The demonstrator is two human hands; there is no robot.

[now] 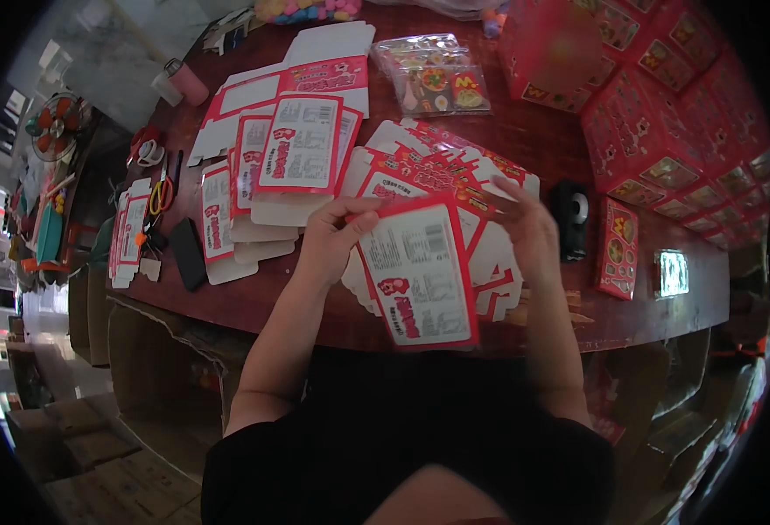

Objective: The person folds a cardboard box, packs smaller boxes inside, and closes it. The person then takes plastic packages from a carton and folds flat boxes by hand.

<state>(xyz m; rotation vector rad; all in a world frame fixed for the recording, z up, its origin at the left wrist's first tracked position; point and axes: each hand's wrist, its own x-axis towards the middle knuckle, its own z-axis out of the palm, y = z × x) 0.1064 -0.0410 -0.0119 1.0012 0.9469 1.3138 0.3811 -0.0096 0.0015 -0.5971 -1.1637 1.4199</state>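
Your left hand [332,238] and right hand [525,229] are apart, each pinching an upper corner of one flat red-and-white carton blank [420,276], which hangs over the near edge of the wooden table [525,131]. Just behind that blank lies a fanned pile of blanks [442,157]; a black tape dispenser [570,219] sits right of it.

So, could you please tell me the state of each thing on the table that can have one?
Carton blank: flat, unfolded, held by left hand and right hand.
Blank piles: flat, fanned out.
Red boxes: assembled, stacked.
Scissors: closed, lying flat.
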